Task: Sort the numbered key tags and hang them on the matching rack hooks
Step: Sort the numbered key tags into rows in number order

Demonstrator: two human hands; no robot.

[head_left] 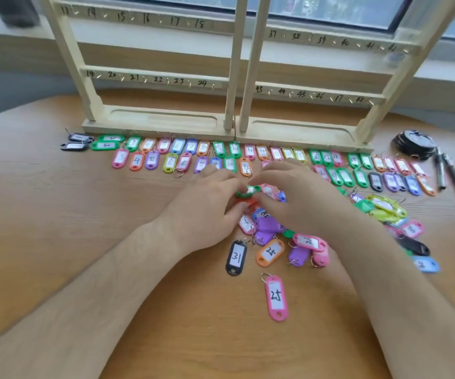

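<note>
Nearest us, a pink tag (pixel 276 298) marked 25 lies alone on the counter (pixel 111 269), with a black tag (pixel 236 257) marked 31 just beyond, both face up for reading. Over the unsorted pile (pixel 268 228) the left hand (pixel 210 203) and right hand (pixel 294 195) meet, fingertips of each pinching a green tag (pixel 247 191), likely teasing it free of tangled rings. Behind, sorted rows (pixel 182 154) run in number order along the rack (pixel 163 121), staged for hanging; its numbered hooks (pixel 167 82) look bare.

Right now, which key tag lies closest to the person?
The pink tag marked 25. It lies alone at the near edge of the pile, nearer than the black tag marked 31.
</note>
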